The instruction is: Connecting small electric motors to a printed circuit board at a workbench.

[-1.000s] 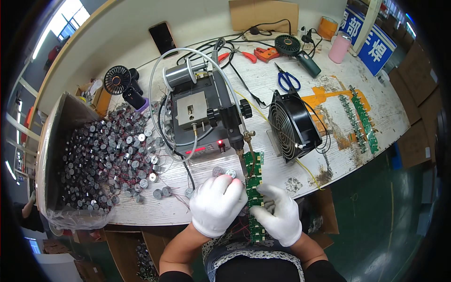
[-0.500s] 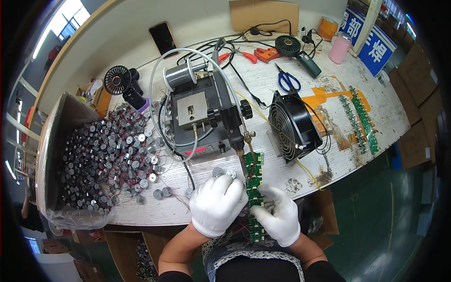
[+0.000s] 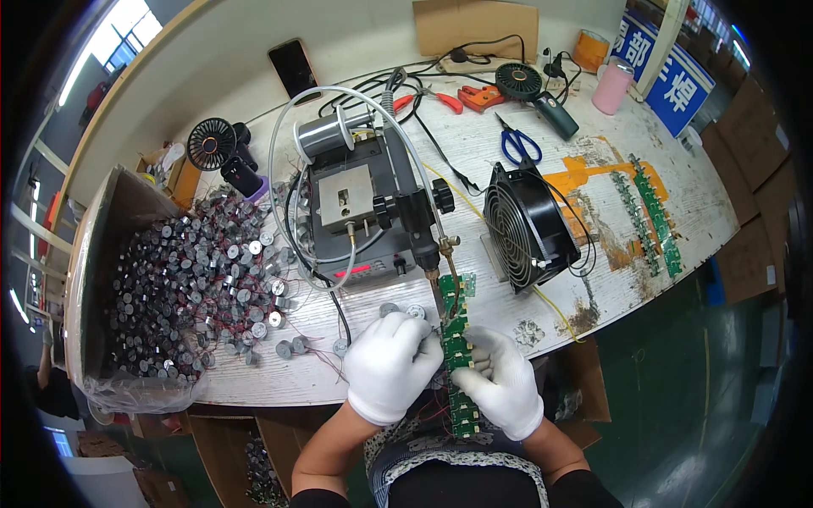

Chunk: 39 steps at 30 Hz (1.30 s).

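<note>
A long green circuit board strip (image 3: 460,398) runs from the soldering machine's tip toward my body, its near end over the table edge. My right hand (image 3: 506,383), in a white glove, grips the strip's right edge, thumb on top and fingers curled. Closed in a pinch, my gloved left hand (image 3: 389,370) is against the strip's left side, just below the soldering iron tip (image 3: 444,306). What its fingertips hold is hidden. Several small round motors (image 3: 292,347) with thin red wires lie left of that hand.
A soldering station (image 3: 360,229) with a solder spool (image 3: 326,138) stands behind my hands. To its left, a large heap of motors (image 3: 203,288) spills from a box. A black fan (image 3: 529,224), blue scissors (image 3: 519,146) and more board strips (image 3: 656,216) are on the right.
The board strip's far end has shifted slightly left under the iron. My left hand has moved a little up and left with it; my right hand keeps its grip.
</note>
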{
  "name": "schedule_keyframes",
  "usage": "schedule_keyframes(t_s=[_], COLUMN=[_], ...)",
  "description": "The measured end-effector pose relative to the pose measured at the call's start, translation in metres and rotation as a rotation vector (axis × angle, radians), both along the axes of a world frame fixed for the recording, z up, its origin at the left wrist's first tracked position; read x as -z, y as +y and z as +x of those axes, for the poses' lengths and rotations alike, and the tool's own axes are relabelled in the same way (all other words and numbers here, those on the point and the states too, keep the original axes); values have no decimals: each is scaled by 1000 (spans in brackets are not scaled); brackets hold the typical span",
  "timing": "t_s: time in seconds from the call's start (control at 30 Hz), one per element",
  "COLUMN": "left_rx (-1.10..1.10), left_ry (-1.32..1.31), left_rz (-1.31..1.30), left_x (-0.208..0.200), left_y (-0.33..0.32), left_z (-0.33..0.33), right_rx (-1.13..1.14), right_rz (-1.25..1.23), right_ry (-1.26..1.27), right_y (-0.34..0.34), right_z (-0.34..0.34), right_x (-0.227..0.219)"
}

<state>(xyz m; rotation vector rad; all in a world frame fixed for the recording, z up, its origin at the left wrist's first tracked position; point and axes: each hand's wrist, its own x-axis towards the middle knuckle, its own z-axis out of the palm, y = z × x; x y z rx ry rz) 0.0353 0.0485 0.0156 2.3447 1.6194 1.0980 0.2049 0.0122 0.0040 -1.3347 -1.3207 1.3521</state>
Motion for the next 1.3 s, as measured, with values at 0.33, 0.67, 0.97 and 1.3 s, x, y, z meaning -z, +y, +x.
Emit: schedule_keyframes(t_s=[0.33,0.67,0.97,1.3], left_rx=[-166,-310,-260,-337], left_ry=[-523,-44,210,199], left_rz=[-81,-68,-243,-186], left_x=[-5,-9,8,2], left_y=[-18,-43,-44,-35], left_z=[-47,-105,-108,-128], right_rx=[66,-20,-65,-79], right_rz=[-19,264,377,420], right_ry=[-41,-304,-332,-351], right_y=[1,2,5,7], right_z=[3,-6,-9,-8], right_x=[15,-3,0,-2])
